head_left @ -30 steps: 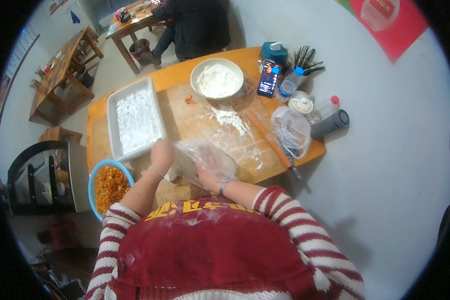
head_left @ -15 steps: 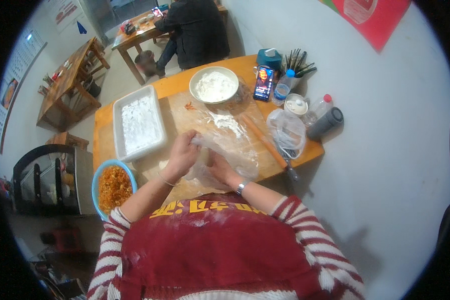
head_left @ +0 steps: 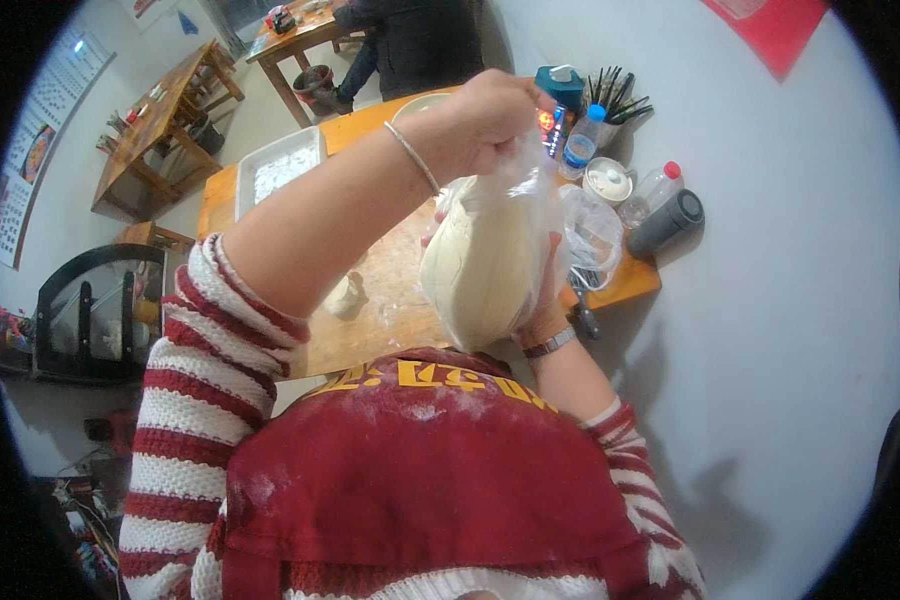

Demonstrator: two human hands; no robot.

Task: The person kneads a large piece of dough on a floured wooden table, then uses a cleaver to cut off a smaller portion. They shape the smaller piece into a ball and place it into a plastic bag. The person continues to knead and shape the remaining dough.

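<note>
A large lump of pale dough (head_left: pixel 478 268) hangs in a clear plastic bag (head_left: pixel 530 190), raised above the near part of the table. My left hand (head_left: pixel 488 118) is closed on the gathered top of the bag. My right hand (head_left: pixel 552 285) holds the bag's lower right side, its fingers mostly hidden behind the dough. A small piece of dough (head_left: pixel 343 297) rests on the floury wooden tabletop (head_left: pixel 380 325), left of the bag.
A floured white tray (head_left: pixel 322 143) and a bowl (head_left: pixel 415 106) stand partly behind my left arm. At right are a phone (head_left: pixel 552 140), a blue-capped bottle (head_left: pixel 581 146), a lidded white jar (head_left: pixel 607 182), a dark tumbler (head_left: pixel 667 224) and a loose plastic bag (head_left: pixel 592 238). A person (head_left: pixel 425 50) sits beyond.
My left hand has risen, moving right with the bag's top. The dough inside now shows plainly. My left arm now crosses in front of the tray and bowl, and the blue basin is no longer visible.
</note>
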